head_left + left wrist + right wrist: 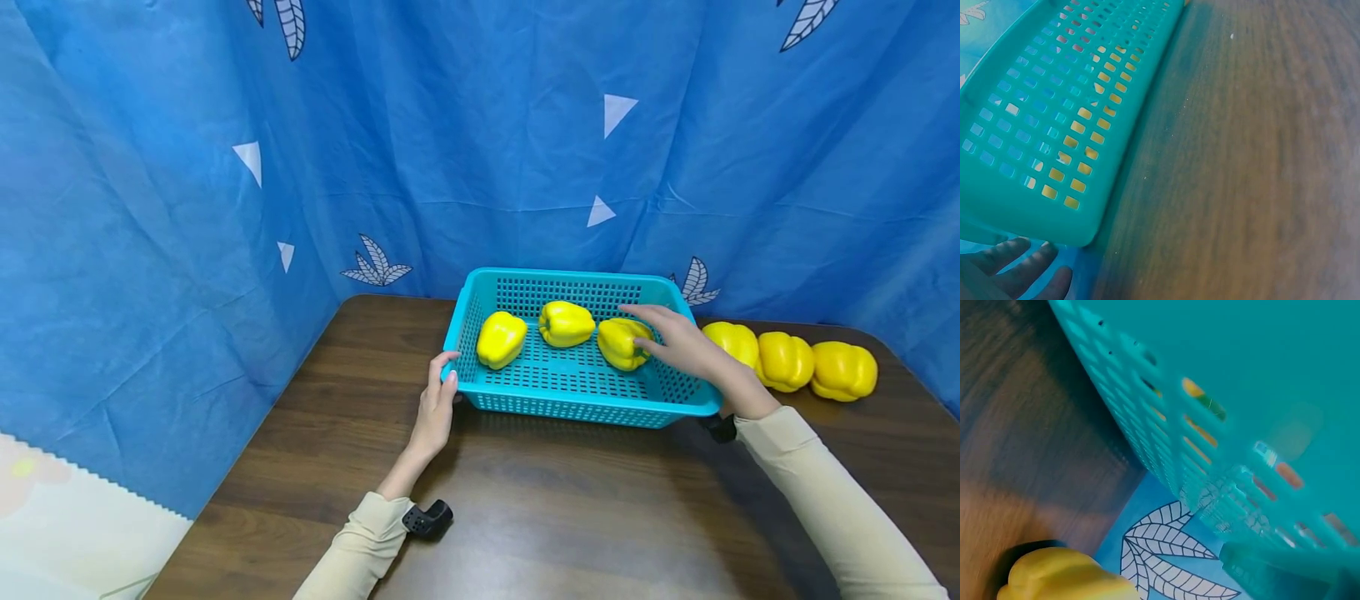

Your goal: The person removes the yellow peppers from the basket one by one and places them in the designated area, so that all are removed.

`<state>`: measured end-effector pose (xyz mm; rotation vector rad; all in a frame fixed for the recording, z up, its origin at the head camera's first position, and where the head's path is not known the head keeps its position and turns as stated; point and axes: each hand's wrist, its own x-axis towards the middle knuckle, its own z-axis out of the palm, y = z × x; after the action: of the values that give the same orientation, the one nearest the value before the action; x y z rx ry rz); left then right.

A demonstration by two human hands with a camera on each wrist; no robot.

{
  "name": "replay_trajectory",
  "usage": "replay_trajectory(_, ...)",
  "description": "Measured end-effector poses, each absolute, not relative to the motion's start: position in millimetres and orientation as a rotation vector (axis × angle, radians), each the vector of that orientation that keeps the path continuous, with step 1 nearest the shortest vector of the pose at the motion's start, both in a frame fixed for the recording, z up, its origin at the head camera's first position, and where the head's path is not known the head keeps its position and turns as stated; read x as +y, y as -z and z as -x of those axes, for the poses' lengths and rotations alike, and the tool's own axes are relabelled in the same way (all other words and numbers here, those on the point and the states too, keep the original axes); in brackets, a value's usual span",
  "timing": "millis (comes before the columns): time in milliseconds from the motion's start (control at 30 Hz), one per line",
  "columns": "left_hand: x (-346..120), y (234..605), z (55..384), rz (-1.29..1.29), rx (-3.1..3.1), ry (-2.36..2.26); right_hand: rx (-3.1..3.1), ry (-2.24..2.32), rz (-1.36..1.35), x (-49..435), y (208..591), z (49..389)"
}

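Note:
A turquoise plastic basket (562, 402) with perforated walls stands on the table. My left hand (435, 412) holds its near left corner, one finger over the rim; the left wrist view shows fingers (1025, 269) just beside that corner. Three yellow bell peppers lie inside: a left one (502, 340), a middle one (566, 323) and a right one (622, 343). Over the basket's right side reaches my right hand (678, 340), its fingers straight above the right pepper and its thumb against it. The right wrist view shows the basket wall (1285, 369) from outside, with the right hand hidden.
Right of the basket, three more yellow bell peppers stand in a row: a near one (733, 342), a middle one (785, 361) and an outer one (843, 371). A blue curtain (480, 167) hangs behind the dark wooden table (570, 500).

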<state>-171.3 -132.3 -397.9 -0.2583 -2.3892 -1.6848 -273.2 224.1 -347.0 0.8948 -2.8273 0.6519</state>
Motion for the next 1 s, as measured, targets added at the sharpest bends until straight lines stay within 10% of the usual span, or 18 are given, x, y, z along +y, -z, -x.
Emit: replay_trajectory(1000, -138, 433, 191, 0.261, -2.371, 1.678, -3.06, -0.202, -0.941, 218, 344, 275)
